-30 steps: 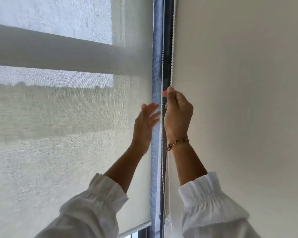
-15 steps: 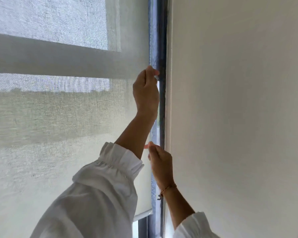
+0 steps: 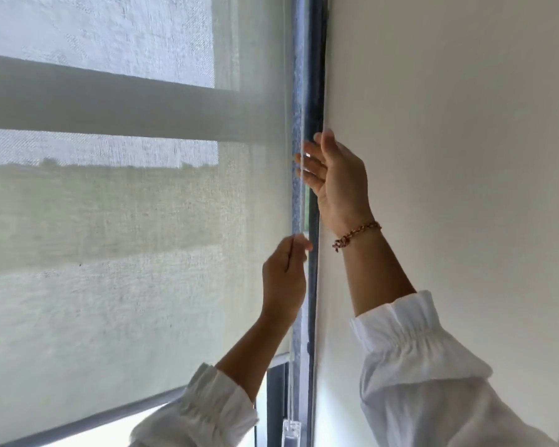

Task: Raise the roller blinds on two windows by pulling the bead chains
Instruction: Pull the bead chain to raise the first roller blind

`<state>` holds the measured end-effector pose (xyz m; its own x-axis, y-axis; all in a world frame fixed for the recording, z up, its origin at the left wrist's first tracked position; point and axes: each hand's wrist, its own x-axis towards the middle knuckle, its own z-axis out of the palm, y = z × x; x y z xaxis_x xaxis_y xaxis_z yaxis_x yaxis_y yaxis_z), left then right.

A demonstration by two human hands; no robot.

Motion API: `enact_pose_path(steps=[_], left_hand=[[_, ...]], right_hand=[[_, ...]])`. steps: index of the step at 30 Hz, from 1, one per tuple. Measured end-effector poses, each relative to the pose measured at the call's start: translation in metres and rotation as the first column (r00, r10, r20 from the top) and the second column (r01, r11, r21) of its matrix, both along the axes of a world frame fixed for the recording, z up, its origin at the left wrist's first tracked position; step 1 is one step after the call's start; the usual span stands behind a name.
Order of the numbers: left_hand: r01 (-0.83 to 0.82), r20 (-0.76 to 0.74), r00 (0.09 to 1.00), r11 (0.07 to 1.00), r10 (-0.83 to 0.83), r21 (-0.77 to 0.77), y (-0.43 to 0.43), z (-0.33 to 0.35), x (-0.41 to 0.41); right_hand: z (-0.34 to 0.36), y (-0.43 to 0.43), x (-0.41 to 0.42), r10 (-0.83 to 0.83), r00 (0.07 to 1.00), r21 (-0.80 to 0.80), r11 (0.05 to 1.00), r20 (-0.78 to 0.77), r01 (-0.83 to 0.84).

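My left hand [image 3: 284,279] pinches the thin white bead chain [image 3: 300,195] beside the dark window frame [image 3: 313,101]; my right hand [image 3: 336,179] hovers above with fingers spread loose at the chain. The woven, translucent roller blind [image 3: 126,237] hangs leftward

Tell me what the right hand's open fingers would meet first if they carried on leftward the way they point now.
Probably the bead chain: the right hand is open, its fingertips right at the blurred strand by the dark window frame. Past that hangs the roller blind. Depth is unclear, so they may already touch.
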<state>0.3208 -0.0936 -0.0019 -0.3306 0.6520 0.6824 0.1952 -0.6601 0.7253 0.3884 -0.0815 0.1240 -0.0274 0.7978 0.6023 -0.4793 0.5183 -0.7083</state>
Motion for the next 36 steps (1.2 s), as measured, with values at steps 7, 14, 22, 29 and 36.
enact_pose_path(steps=[7, 14, 22, 29, 36], left_hand=[[0.013, -0.14, 0.99, 0.991, -0.032, -0.134, -0.004, -0.051, -0.004], [0.238, 0.143, 0.967, 0.947, -0.211, -0.216, 0.009, -0.008, -0.01], [0.521, 0.165, 0.835, 0.85, -0.526, 0.072, 0.003, 0.134, -0.013], [0.317, 0.155, 0.928, 0.936, -0.34, 0.155, 0.011, 0.156, 0.008], [0.164, 0.03, 0.983, 0.947, -0.179, 0.277, 0.01, 0.139, 0.017]], right_hand=[[0.0, -0.003, -0.025, -0.38, 0.924, 0.085, 0.923, 0.038, 0.376], [-0.018, -0.019, -0.026, -0.594, 0.798, 0.282, 0.752, -0.104, 0.596], [-0.133, -0.001, -0.033, -0.732, 0.681, 0.411, 0.614, -0.023, 0.674], [-0.166, 0.012, -0.032, -0.641, 0.755, 0.283, 0.756, 0.137, 0.59], [-0.084, 0.026, 0.002, -0.222, 0.974, -0.083, 0.972, -0.038, 0.219]])
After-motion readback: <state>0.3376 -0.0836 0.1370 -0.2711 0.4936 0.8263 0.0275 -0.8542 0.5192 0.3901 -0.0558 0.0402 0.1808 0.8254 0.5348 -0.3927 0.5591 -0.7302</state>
